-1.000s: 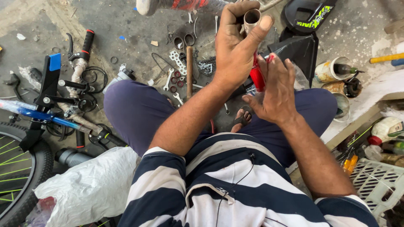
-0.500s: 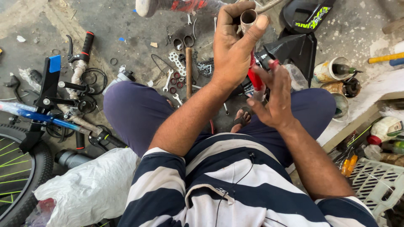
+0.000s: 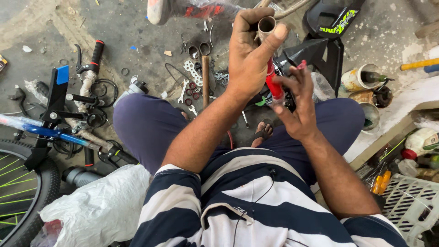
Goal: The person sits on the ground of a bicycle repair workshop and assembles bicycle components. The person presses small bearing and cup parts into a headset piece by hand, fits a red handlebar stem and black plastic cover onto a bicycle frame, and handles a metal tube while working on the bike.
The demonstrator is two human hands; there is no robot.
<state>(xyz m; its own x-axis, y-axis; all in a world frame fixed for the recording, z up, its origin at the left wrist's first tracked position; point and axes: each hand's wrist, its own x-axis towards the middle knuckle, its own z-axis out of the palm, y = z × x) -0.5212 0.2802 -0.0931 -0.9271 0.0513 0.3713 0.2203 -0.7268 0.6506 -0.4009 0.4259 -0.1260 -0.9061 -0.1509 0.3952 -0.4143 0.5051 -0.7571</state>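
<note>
My left hand (image 3: 249,55) is closed around the top of a red bicycle fork tube (image 3: 273,84), with the thumb resting on the rim of its open metal end (image 3: 266,23). My right hand (image 3: 297,103) touches the lower red part of the same tube, fingers spread around it, fingertips against the red surface. Both hands are raised in front of me above my lap and crossed legs in dark blue trousers. A sandalled foot (image 3: 263,132) shows below the hands.
Wrenches, rings and small parts (image 3: 194,84) lie scattered on the concrete ahead. A bicycle handlebar and blue frame (image 3: 59,119) with a wheel (image 3: 18,192) lie at left. A white plastic bag (image 3: 96,210) lies by my left knee. Tins (image 3: 361,80) and a white crate (image 3: 409,206) are at right.
My right hand has slid from a loose hold with open palm to gripping closer around the red tube. My left hand has stayed on the tube's top.
</note>
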